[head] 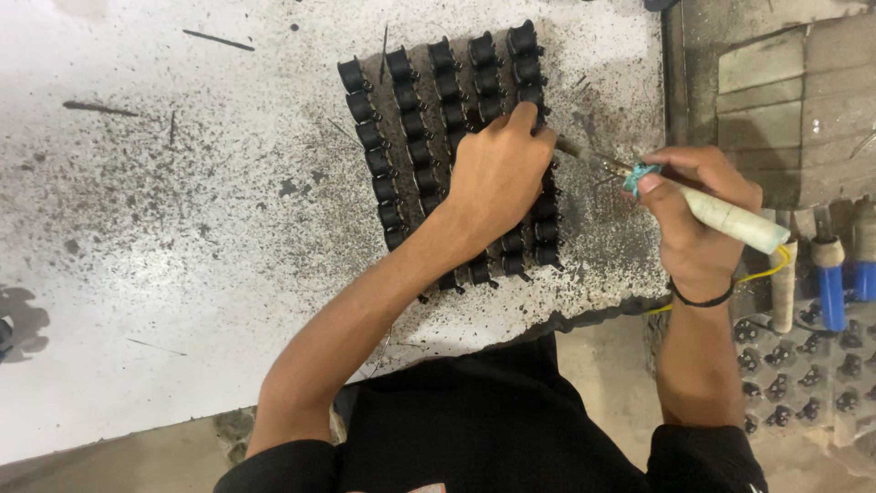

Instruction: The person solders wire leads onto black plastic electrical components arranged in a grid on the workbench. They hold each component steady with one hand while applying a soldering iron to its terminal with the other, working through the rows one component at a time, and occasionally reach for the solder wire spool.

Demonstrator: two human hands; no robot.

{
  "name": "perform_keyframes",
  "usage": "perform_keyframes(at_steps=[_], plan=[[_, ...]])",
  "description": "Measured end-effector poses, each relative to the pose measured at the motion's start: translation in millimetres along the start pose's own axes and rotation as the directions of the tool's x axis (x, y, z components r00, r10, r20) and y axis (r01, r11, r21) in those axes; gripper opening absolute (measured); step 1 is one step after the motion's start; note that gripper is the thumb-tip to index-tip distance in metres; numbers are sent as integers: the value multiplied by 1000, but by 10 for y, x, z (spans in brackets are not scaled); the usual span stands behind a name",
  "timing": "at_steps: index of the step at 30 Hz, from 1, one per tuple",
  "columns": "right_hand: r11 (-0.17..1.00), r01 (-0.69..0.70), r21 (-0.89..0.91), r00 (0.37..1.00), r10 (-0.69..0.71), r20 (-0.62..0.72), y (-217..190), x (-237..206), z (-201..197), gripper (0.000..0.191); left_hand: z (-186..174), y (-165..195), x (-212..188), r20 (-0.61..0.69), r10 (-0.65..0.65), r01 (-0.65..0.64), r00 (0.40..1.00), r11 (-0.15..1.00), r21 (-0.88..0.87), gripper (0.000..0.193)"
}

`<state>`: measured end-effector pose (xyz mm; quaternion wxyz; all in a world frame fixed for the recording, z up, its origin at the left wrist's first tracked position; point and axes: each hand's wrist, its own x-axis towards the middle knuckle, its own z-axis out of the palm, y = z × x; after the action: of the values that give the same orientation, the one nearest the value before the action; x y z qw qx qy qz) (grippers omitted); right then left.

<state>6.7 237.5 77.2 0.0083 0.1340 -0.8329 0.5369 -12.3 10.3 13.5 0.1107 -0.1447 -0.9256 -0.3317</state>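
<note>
Several rows of small black coil-like parts point(406, 119) lie in a grid on a speckled white slab point(182, 228). My left hand point(497, 173) rests over the right side of the grid, fingertips pressed on a part in one of the right-hand rows. My right hand point(698, 215) grips a pen-like tool with a white taped handle point(735, 219) and a thin metal tip point(584, 155) that points at the part under my left fingers. A bit of teal tape wraps a finger. A black band circles my right wrist.
A tray of more small black parts point(803, 374) sits at the lower right. Blue- and white-handled tools point(830, 283) and a yellow wire point(776, 265) lie beside it. Grey blocks point(785, 100) stand at the upper right. Dark debris dots the slab.
</note>
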Motion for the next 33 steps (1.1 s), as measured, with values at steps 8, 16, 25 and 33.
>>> perform_keyframes(at_steps=[8, 16, 25, 33], plan=[[992, 25, -122, 999, -19, 51, -184, 170, 27, 11, 25, -26, 95, 37, -33, 35, 999, 999, -36, 16], [910, -73, 409, 968, 163, -189, 230, -3, 38, 19, -758, 263, 255, -15, 29, -30, 999, 997, -76, 25], [953, -33, 302, 987, 79, -141, 371, 53, 20, 20, -537, -51, 440, -227, 97, -81, 969, 994, 79, 32], [985, -62, 163, 990, 81, -112, 221, -95, -18, 22, -110, -191, 47, -55, 10, -10, 998, 1000, -3, 11]])
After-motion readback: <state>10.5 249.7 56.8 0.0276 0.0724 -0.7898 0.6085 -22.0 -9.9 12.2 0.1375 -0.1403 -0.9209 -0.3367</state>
